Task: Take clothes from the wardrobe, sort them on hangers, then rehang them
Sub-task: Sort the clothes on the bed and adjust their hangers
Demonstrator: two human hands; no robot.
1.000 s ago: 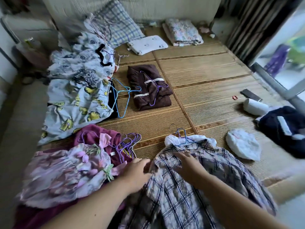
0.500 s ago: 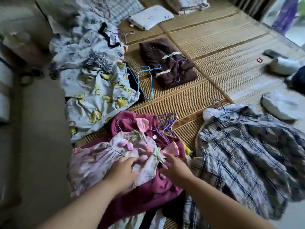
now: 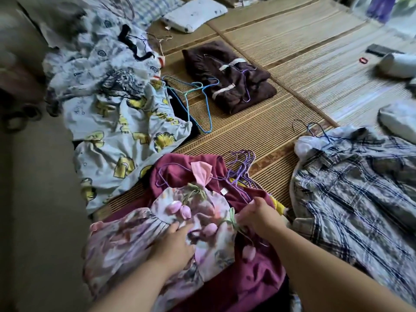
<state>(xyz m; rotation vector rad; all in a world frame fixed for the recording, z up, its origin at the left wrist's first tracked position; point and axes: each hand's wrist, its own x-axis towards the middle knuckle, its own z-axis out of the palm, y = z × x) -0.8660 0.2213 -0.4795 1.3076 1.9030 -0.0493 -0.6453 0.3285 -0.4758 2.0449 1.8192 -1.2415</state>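
A pink floral dress [image 3: 135, 242] lies on top of a maroon garment [image 3: 252, 271] at the near edge of the mat. My left hand [image 3: 174, 246] presses flat on the dress's front, fingers apart. My right hand [image 3: 258, 216] pinches the dress's right shoulder edge. A bunch of purple wire hangers [image 3: 242, 167] pokes out from under the maroon cloth. To the right a plaid shirt [image 3: 355, 197] lies spread out with a blue hanger [image 3: 319, 131] at its collar.
A light cartoon-print garment [image 3: 117, 140] and a patterned pile [image 3: 96, 57] lie at the left. Blue-green hangers [image 3: 198, 102] and a folded brown garment [image 3: 227, 77] rest mid-mat. A white pillow [image 3: 193, 13] is at the back, white bundles [image 3: 398, 120] at right. The woven mat [image 3: 315, 55] stretches beyond.
Both hands left the plaid shirt and moved left onto the floral dress. The view swung left and down. Since half a second ago the right hand has closed on the dress's shoulder.
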